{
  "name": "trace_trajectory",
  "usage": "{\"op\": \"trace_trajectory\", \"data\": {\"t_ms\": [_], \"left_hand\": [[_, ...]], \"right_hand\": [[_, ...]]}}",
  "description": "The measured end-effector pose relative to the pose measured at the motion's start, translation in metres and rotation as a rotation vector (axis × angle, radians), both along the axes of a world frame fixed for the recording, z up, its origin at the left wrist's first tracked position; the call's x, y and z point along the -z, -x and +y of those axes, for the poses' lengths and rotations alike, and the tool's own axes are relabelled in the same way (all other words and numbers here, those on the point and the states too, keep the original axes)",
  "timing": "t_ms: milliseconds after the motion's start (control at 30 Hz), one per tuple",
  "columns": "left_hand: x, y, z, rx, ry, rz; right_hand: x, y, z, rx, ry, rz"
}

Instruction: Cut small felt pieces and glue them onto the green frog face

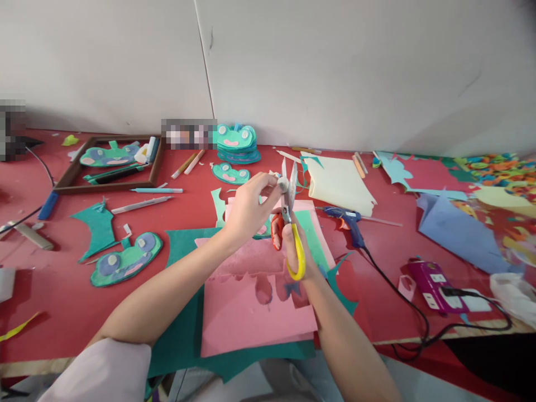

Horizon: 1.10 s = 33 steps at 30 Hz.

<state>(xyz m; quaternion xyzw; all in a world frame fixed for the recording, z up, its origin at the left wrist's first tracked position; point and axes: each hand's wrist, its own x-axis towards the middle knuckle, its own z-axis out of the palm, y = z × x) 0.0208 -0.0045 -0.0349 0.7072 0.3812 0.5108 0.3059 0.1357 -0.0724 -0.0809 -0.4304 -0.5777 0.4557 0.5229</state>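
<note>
My left hand (251, 204) pinches a small white felt disc (283, 185) between thumb and fingertips. My right hand (305, 248) grips a pair of scissors (298, 257) with one yellow and one red handle loop. The scissor blades point away from me, parted, and the disc lies at them. Below my hands are pink felt sheets (251, 329) with cut-out notches, on top of a dark green felt sheet (180, 335). A green frog face (262, 230) is partly hidden behind my left hand.
A stack of frog faces (237, 146) stands by the wall. At left are a brown frame (106, 187) holding pieces and another frog face (125, 261). To the right lie a blue glue gun (345, 220), its black cord (393, 293) and a purple power strip (433, 285).
</note>
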Motion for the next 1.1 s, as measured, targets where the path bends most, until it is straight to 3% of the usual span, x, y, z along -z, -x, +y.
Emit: {"op": "trace_trajectory", "data": {"t_ms": [433, 1100], "left_hand": [[0.0024, 0.0016, 0.0011, 0.027, 0.009, -0.006], [0.0006, 0.0011, 0.0003, 0.020, -0.012, 0.016]], "right_hand": [[0.0093, -0.0038, 0.0021, 0.000, 0.001, -0.025], [0.0055, -0.0017, 0.0010, -0.001, 0.003, 0.009]]}}
